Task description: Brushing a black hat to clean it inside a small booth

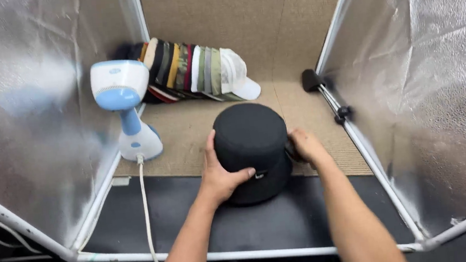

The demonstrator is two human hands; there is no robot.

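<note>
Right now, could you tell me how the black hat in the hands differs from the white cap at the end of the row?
The black hat is dark, stands alone and is gripped by both hands; the white cap is pale, untouched and leans against a row of caps. The black hat sits nearer the person. Both rest on the tan mat.

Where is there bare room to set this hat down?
Bare carpet lies behind the black hat, between the cap stack and the right foil wall. A smaller patch sits between steamer and hat. The left rear corner is crowded. Both hands grip the hat.
</note>
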